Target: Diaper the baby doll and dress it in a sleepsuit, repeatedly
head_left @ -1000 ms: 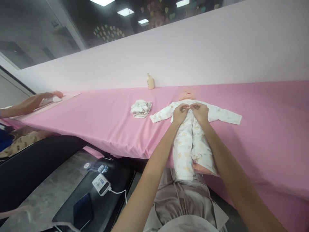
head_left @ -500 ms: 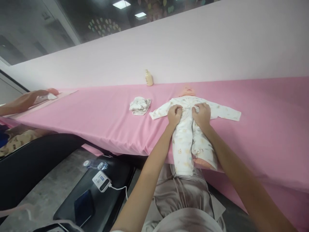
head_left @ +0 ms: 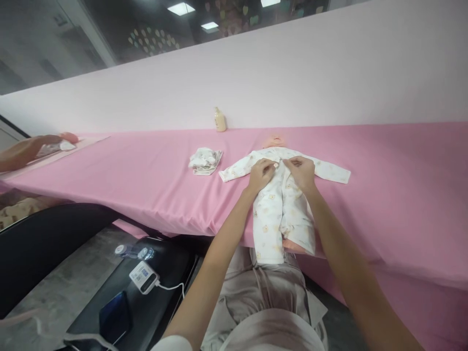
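A baby doll (head_left: pixel 277 142) lies on its back on the pink-covered table, dressed in a white printed baby romper (head_left: pixel 268 214). Both sleeves are spread out to the sides and the legs hang toward me over the table's front edge. My left hand (head_left: pixel 261 174) pinches the romper's front at the chest, where a small round pale spot shows by the fingertips. Opposite it, my right hand (head_left: pixel 302 171) pinches the other side of the front opening. Part of the doll's skin shows at the lower right leg of the romper.
Left of the doll sits a folded printed cloth (head_left: pixel 205 161). A pump bottle (head_left: pixel 220 120) stands against the wall. Another person's hand (head_left: pixel 47 142) works at the table's far left. A black chair (head_left: pixel 157 273) holds a phone (head_left: pixel 115 318), a white device (head_left: pixel 144 277) and clear bottles (head_left: pixel 134 251).
My fingers have drawn closer together at the romper's front, the right hand shifting toward the middle opening. The whole view has moved slightly.
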Demonstrator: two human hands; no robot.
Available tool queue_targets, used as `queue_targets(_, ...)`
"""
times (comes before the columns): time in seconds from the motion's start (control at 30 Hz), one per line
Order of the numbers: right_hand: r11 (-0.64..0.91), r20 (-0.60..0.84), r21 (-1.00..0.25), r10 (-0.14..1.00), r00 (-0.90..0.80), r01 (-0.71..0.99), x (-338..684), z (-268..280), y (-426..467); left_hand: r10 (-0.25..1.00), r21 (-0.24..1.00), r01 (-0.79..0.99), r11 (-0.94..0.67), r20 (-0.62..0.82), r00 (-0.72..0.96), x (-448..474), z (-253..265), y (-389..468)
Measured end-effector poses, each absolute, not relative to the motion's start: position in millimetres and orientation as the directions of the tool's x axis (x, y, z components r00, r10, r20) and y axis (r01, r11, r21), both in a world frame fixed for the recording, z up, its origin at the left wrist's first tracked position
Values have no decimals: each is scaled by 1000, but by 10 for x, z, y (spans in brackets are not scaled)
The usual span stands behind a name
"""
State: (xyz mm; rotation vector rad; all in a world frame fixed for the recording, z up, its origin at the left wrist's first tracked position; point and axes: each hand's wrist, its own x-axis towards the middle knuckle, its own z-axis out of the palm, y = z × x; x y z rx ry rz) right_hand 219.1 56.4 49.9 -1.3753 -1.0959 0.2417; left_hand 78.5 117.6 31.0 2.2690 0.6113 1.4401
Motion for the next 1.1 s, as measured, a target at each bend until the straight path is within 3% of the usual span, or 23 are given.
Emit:
queue_targets(0.1,275,447,-877,768,458,394,2232,483,587,556,552,127,-824,745,368,784,320,1153)
queue_targets(0.3,331,464,-882,740,488,336,2281,496,607,580,545,197,-815,757,302,788,348,1118)
queue_targets(0.47,423,601,-798,605,523,429,2163,522,569,527,469,249,-847,802,280,796,372,1105)
queue_targets(0.63,421,609,-783,669,427,457,2011,498,511,586,576,151,-803,721,369,823,345,1114)
queue_targets(0.77,375,651,-727,642,405,575,1980,478,505,644,647,124,-752,682,348,845,313,1118)
queue_targets(1.1,312,716,-616,605,348,723,1988,403,548,652,665,124,-737,650,391,843,323,1139)
